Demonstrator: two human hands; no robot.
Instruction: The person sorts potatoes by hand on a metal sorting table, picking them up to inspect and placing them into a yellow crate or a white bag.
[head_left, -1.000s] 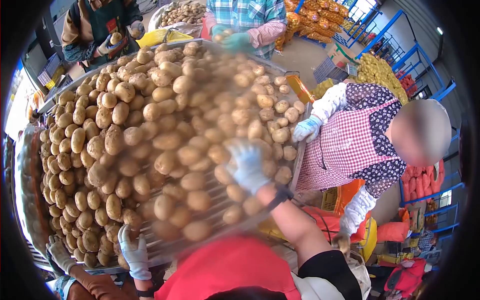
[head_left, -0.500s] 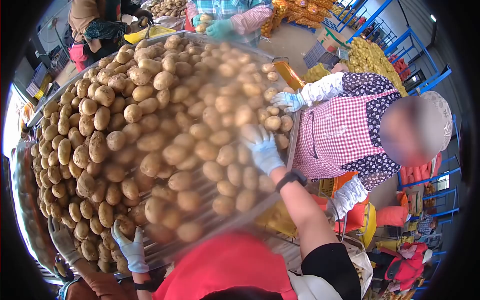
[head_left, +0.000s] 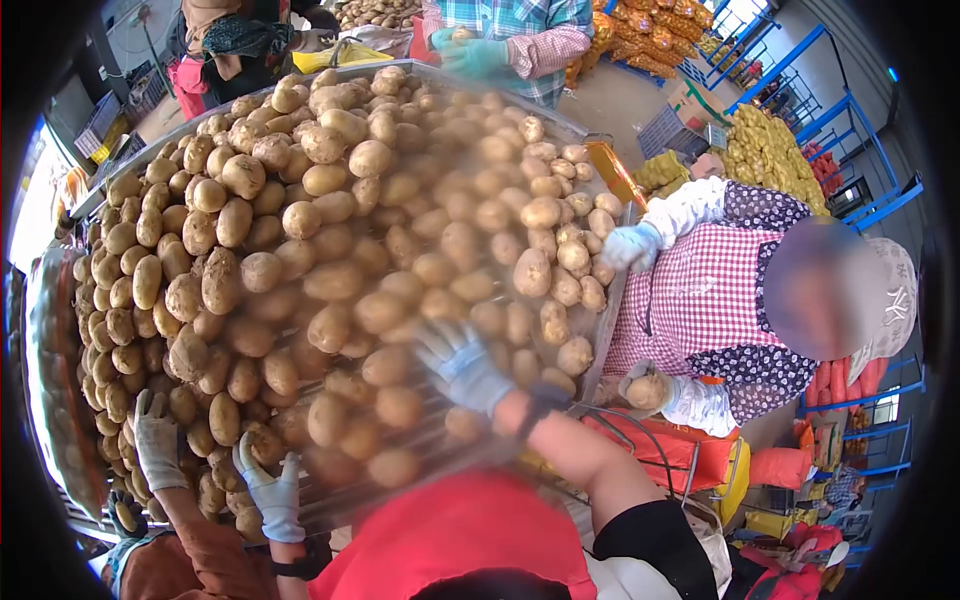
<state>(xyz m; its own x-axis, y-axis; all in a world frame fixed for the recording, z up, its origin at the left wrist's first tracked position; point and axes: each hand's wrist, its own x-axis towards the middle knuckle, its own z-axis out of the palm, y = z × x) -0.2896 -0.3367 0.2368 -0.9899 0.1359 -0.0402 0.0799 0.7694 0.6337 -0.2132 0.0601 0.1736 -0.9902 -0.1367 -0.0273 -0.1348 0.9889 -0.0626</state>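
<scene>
Potatoes [head_left: 320, 180] lie heaped on a large slatted table [head_left: 330, 490]. My right hand [head_left: 462, 372], in a pale glove, reaches over the front of the heap. Its fingers are stretched out and spread over potatoes, and none shows gripped in it. At the near left edge, my left hand [head_left: 270, 495], in a similar glove, has its fingers and thumb closed around a brown potato [head_left: 262, 443] at the heap's edge. Part of that potato is hidden by the fingers. A blurred haze covers the middle of the view.
On the right, a person in a checked apron [head_left: 690, 290] holds a potato [head_left: 648, 390] beside the table. Another person's gloved hand [head_left: 158, 440] rests at the heap's left edge. Teal-gloved hands [head_left: 475, 55] work at the far side. Full yellow sacks [head_left: 770, 150] stand farther back.
My right hand has moved left and nearer to me across the potatoes. My left hand stays around the potato. The person on the right now shows a potato in one hand.
</scene>
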